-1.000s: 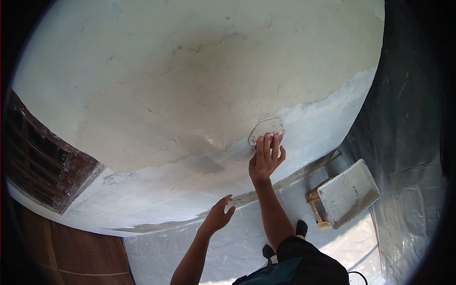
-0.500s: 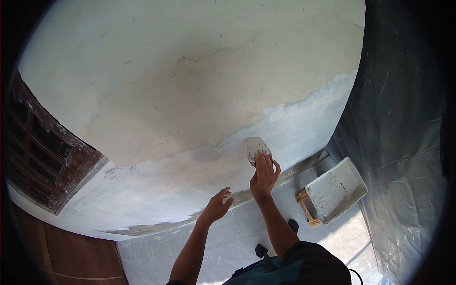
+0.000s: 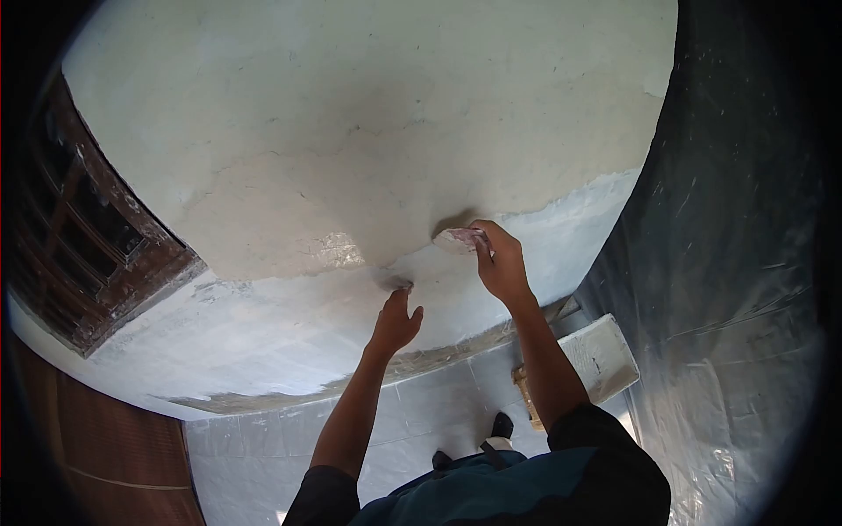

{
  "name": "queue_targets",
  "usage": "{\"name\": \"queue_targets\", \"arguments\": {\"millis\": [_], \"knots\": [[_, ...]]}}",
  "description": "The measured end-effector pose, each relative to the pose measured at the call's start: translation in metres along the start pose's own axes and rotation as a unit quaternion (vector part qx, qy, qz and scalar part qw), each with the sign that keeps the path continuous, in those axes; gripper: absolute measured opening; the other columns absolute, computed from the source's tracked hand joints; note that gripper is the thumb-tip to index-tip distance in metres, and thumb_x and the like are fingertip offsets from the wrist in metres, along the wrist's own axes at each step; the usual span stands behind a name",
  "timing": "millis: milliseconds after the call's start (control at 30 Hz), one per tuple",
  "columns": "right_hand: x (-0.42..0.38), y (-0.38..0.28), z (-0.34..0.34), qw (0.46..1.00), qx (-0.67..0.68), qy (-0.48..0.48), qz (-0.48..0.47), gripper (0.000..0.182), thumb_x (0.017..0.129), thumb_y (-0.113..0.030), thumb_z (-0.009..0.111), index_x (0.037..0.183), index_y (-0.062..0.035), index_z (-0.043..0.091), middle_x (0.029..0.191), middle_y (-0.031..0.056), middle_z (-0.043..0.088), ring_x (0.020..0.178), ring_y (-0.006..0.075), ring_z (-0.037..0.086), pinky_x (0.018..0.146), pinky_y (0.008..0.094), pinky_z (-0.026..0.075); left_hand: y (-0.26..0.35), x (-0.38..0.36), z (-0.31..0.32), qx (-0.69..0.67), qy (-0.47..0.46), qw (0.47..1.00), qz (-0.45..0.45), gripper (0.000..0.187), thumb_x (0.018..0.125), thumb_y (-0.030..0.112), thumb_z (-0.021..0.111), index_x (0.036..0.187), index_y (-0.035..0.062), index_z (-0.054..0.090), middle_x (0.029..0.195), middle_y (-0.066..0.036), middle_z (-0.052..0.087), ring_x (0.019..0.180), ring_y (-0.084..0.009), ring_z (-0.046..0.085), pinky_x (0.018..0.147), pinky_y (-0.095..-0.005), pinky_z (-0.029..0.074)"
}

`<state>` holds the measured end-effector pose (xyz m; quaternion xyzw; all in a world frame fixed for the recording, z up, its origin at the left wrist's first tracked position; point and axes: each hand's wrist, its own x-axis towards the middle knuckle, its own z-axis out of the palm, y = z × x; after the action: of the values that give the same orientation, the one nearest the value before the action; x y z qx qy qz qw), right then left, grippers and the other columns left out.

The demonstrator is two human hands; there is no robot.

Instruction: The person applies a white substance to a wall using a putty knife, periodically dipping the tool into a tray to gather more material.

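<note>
My right hand (image 3: 504, 261) grips a flat, rounded putty spreader (image 3: 458, 238), smeared with whitish and reddish marks. Its edge lies at or very close to the wall (image 3: 351, 167), around the border between the beige upper part and the white lower coat (image 3: 289, 324). Lower and to the left, my left hand (image 3: 396, 323) reaches to the white coat with thumb apart and forefinger stretched out. That fingertip seems to touch the wall, and no tool shows in this hand. A shiny, wet-looking patch (image 3: 338, 250) lies on the beige surface up and left of it.
A white-crusted tray (image 3: 605, 355) rests on a small wooden stool (image 3: 524, 394) at the right, partly behind my forearm. Dark plastic sheeting (image 3: 737, 263) hangs on the right. A brown wooden window (image 3: 96, 228) is at the left, above a brown woven panel (image 3: 105, 438). Grey tiles (image 3: 412, 403) cover the floor.
Both hands have moved up the wall. The spreader has turned from lying nearly flat under my right fingers to a tilted, edge-on hold. A shiny patch now shows on the beige wall.
</note>
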<state>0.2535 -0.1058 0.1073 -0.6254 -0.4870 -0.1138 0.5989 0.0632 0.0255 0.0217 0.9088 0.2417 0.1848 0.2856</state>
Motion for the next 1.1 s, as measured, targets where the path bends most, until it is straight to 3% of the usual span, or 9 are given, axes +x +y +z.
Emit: {"name": "queue_targets", "arguments": {"millis": [233,267,433,533,667,767,867,1000,1100], "knots": [[0.003,0.005,-0.003,0.996,0.010,0.070,0.061,0.023,0.084,0.008,0.050,0.106,0.0023,0.054,0.086,0.0150,0.063,0.074,0.0217,0.064,0.068,0.0287,0.049,-0.001,0.005,-0.002,-0.016,0.024,1.000,-0.012,0.044,0.081,0.010,0.061,0.122,-0.0012,0.046,0.116,-0.019,0.054,0.112,-0.0311,0.052,0.095,-0.0389,0.041],[0.001,0.003,-0.004,0.992,0.058,0.074,0.087,0.024,0.082,0.008,0.052,0.105,0.0015,0.055,0.090,0.0198,0.062,0.084,0.0330,0.064,0.074,0.0345,0.050,-0.001,0.006,-0.002,-0.020,0.025,0.999,-0.010,0.044,0.081,0.010,0.061,0.122,-0.0012,0.046,0.116,-0.019,0.054,0.112,-0.0311,0.052,0.095,-0.0389,0.041],[-0.003,0.001,0.013,0.996,0.044,0.020,0.073,0.023,0.082,0.007,0.052,0.105,0.0018,0.055,0.090,0.0189,0.062,0.081,0.0315,0.064,0.070,0.0315,0.049,-0.003,0.006,0.003,-0.006,0.056,0.998,0.006,0.043,0.079,0.009,0.063,0.118,0.0006,0.047,0.112,-0.017,0.055,0.107,-0.0298,0.054,0.090,-0.0395,0.044],[0.000,0.013,-0.002,0.985,0.056,0.124,0.108,0.022,0.084,0.008,0.051,0.105,0.0019,0.054,0.088,0.0160,0.063,0.080,0.0259,0.064,0.070,0.0305,0.049,-0.002,0.005,0.003,0.002,0.052,0.999,-0.008,0.043,0.079,0.008,0.063,0.118,0.0017,0.047,0.112,-0.015,0.055,0.107,-0.0298,0.054,0.090,-0.0400,0.043],[0.004,0.010,-0.012,0.991,0.076,0.087,0.068,0.023,0.083,0.009,0.051,0.104,0.0011,0.055,0.088,0.0155,0.063,0.081,0.0242,0.064,0.071,0.0297,0.049,-0.003,0.005,0.005,0.005,0.066,0.998,0.008,0.042,0.078,0.011,0.061,0.116,0.0047,0.047,0.110,-0.014,0.055,0.105,-0.0329,0.053,0.088,-0.0451,0.043],[0.013,0.006,-0.006,0.996,-0.069,0.049,-0.031,0.021,0.085,0.008,0.049,0.104,-0.0004,0.055,0.088,0.0117,0.064,0.077,0.0168,0.062,0.070,0.0268,0.048,-0.002,0.006,0.006,0.016,0.065,0.998,-0.001,0.041,0.078,0.012,0.062,0.116,0.0048,0.047,0.111,-0.014,0.054,0.104,-0.0332,0.053,0.087,-0.0456,0.044],[0.019,0.002,-0.019,0.991,0.057,0.083,0.083,0.024,0.081,0.007,0.055,0.103,-0.0015,0.055,0.092,0.0189,0.063,0.083,0.0372,0.061,0.073,0.0376,0.049,-0.006,0.008,0.008,0.014,0.081,0.997,0.012,0.041,0.078,0.012,0.061,0.115,0.0050,0.047,0.111,-0.014,0.055,0.104,-0.0335,0.053,0.086,-0.0463,0.044],[0.012,0.002,-0.008,1.000,-0.011,0.015,0.016,0.025,0.080,0.008,0.054,0.104,0.0003,0.055,0.094,0.0204,0.062,0.085,0.0372,0.062,0.072,0.0370,0.050,-0.005,0.007,0.009,0.012,0.079,0.997,0.000,0.040,0.078,0.013,0.061,0.114,0.0056,0.047,0.109,-0.014,0.055,0.103,-0.0338,0.053,0.085,-0.0467,0.044],[0.019,-0.003,-0.007,0.997,-0.025,0.061,0.033,0.025,0.081,0.008,0.054,0.104,0.0012,0.054,0.093,0.0202,0.062,0.084,0.0357,0.063,0.071,0.0350,0.050,-0.007,0.005,0.010,0.010,0.079,0.997,0.002,0.039,0.078,0.013,0.061,0.114,0.0058,0.047,0.109,-0.015,0.055,0.103,-0.0343,0.053,0.085,-0.0469,0.044]]}}
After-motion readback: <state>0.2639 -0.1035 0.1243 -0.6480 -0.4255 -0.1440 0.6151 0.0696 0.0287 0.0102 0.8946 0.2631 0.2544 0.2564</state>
